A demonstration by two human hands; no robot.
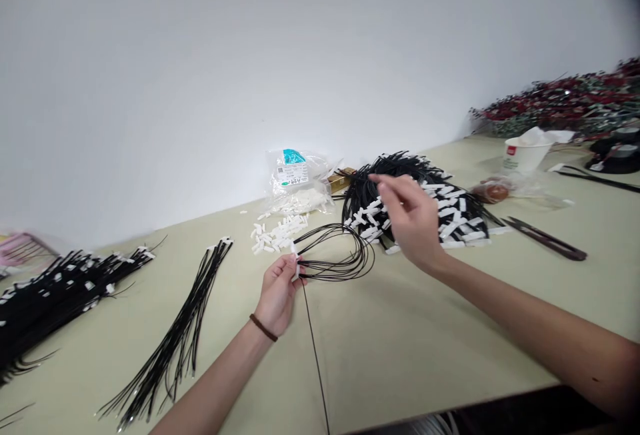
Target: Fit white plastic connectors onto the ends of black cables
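Observation:
My left hand pinches a white plastic connector between thumb and fingers. Thin black wires loop out from this connector toward the right, and one long wire hangs down from it past the table edge. My right hand is raised in front of a heap of black wires with white connectors. Its thumb and forefinger are drawn together, and whatever may be between them cannot be made out. Loose white connectors lie scattered just beyond my left hand.
A clear plastic bag stands by the wall, beside a gold box. Black wire bundles lie at left and far left. At right are thread snips, a paper cup, a brown round item and a red-and-green wire pile.

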